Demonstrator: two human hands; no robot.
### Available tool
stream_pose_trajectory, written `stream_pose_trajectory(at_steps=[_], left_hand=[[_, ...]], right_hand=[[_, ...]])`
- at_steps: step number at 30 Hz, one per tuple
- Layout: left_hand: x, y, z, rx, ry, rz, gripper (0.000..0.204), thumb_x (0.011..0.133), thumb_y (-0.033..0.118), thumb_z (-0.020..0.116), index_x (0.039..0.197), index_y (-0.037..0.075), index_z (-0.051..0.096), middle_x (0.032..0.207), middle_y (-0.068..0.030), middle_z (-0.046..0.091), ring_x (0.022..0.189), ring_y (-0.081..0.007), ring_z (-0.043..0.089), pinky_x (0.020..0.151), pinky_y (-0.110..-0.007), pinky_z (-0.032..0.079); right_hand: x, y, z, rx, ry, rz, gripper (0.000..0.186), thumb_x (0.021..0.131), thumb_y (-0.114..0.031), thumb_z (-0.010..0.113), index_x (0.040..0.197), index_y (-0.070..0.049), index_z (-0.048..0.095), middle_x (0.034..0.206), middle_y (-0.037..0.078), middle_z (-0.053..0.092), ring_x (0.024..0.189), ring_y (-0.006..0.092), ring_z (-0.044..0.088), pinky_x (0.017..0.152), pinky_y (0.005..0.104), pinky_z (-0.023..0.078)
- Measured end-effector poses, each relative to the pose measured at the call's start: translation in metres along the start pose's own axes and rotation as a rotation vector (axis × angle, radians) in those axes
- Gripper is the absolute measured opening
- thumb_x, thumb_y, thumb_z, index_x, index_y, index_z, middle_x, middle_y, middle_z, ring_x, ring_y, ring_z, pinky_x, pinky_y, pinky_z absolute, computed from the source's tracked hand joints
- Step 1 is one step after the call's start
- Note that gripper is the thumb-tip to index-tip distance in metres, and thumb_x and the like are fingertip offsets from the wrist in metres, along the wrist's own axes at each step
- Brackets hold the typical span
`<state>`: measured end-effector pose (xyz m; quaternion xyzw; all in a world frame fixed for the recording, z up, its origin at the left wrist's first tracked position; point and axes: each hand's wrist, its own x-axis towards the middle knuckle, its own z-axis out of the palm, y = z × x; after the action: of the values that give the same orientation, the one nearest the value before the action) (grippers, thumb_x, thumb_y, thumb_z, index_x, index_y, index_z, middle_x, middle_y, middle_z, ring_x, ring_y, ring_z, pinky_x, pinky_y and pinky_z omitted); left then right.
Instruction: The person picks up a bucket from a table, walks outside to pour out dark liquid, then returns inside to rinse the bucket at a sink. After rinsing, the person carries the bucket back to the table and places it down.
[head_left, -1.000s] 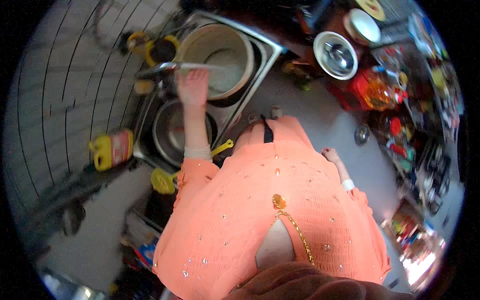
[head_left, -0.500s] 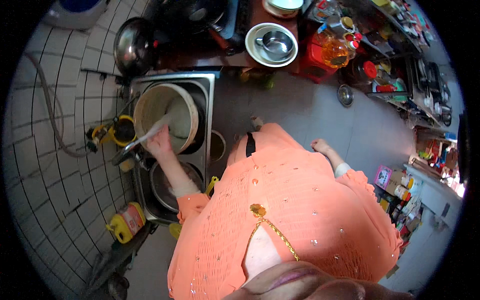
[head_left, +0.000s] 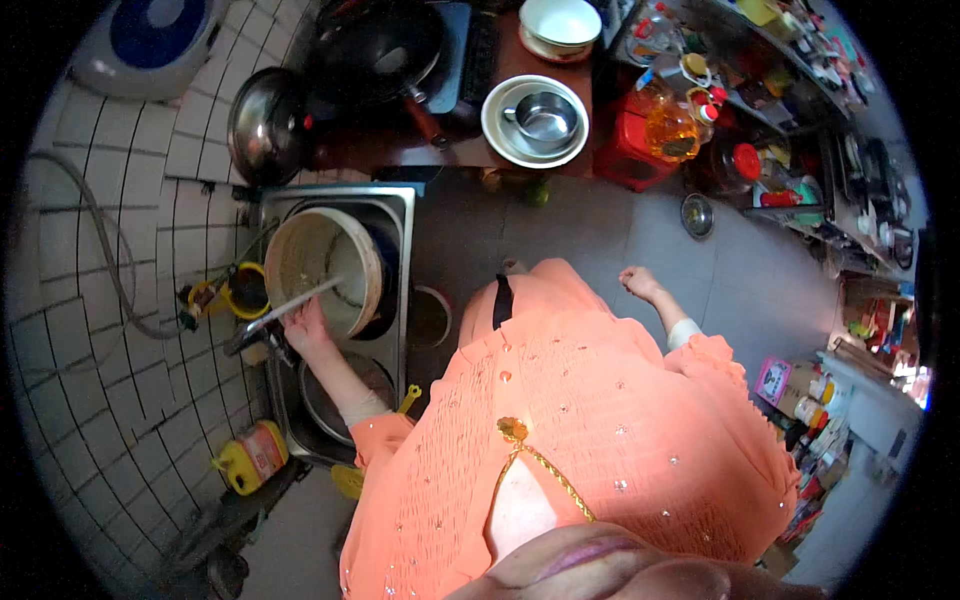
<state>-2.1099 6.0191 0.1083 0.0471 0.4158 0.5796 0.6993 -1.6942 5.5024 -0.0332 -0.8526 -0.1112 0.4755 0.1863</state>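
Note:
My left hand (head_left: 308,327) is at the near-left rim of a pale, round bucket (head_left: 368,255), just below a stream of water. Its fingers look stretched toward the rim; I cannot tell whether they touch it. The water runs from a faucet (head_left: 245,338) into the bucket, which stands in a steel sink (head_left: 405,230). Shallow, cloudy water seems to lie inside the bucket. Beside it, under my left forearm, a metal basin (head_left: 322,395) is partly hidden. My right hand (head_left: 640,282) hangs over the floor at my right side, fingers curled with nothing visible in them.
Beyond the sink, a counter carries a wok (head_left: 385,55), a metal lid (head_left: 265,125) and a white bowl (head_left: 490,130) holding a metal cup (head_left: 545,118). A yellow jug (head_left: 250,457) lies left of the sink. Crowded shelves (head_left: 790,110) and a metal bowl (head_left: 697,215) are to the right.
The view has shifted, so the counter and sink appear lower. Water that splashed about my left hand now falls as a straighter stream into the bucket. My right hand has hardly moved.

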Motion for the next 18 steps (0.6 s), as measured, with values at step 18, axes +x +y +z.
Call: stream_pose_trajectory(at_steps=[18], left_hand=[[0.033, -0.005, -0.025, -0.009, -0.066, -0.481, 0.063, 0.092, 0.019, 0.039, 0.139, 0.011, -0.002, 0.144, -0.0152, -0.011, 0.133, -0.0347, -0.003, 0.106, -0.055, 0.010]], right_hand=[[-0.133, 0.087, 0.078, 0.190, 0.119, 0.265, 0.019, 0.081, -0.019, 0.057, 0.094, -0.005, 0.061, 0.075, 0.004, 0.059, 0.066, 0.0128, 0.054, 0.062, 0.0285, 0.046]])
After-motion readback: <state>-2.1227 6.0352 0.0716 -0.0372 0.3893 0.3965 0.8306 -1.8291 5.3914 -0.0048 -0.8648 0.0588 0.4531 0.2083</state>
